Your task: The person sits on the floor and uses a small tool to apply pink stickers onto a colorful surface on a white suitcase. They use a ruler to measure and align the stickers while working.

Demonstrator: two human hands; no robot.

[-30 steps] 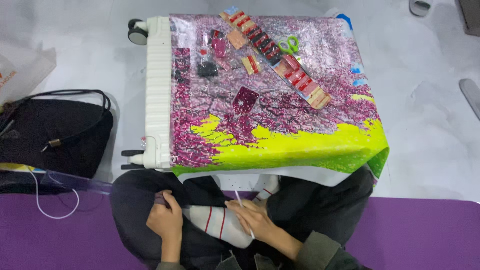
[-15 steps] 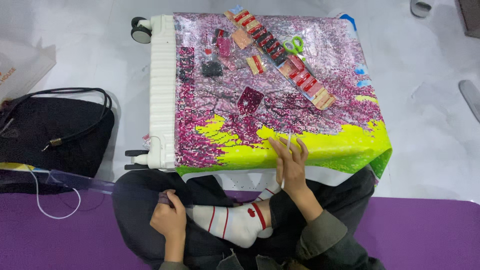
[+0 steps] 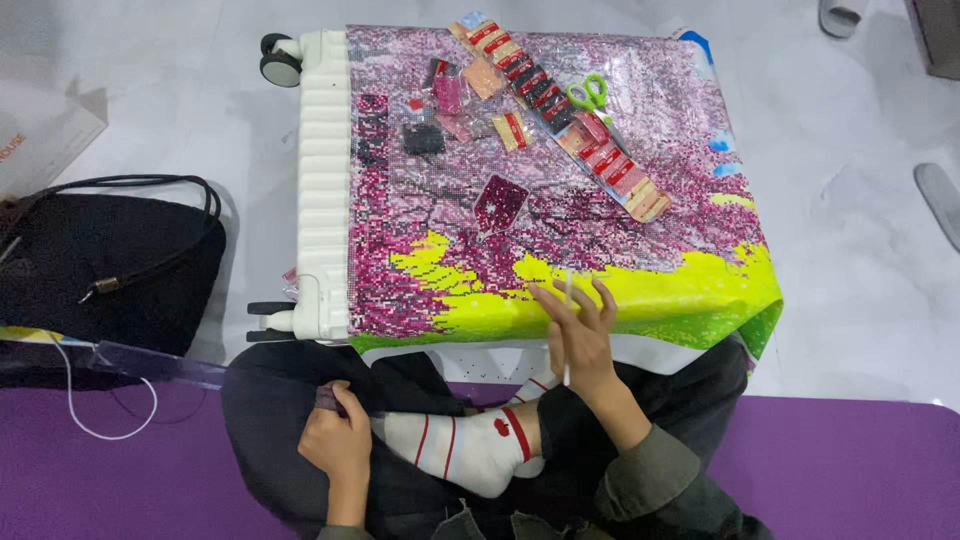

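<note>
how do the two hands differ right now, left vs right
The right hand is raised at the yellow edge of the bead canvas, fingers spread, with a thin white pen between them. The left hand sits low in the lap, curled shut beside the white sock, gripping something small and dark that I cannot identify. The right reaches forward; the left stays close to the body. Both are bare.
</note>
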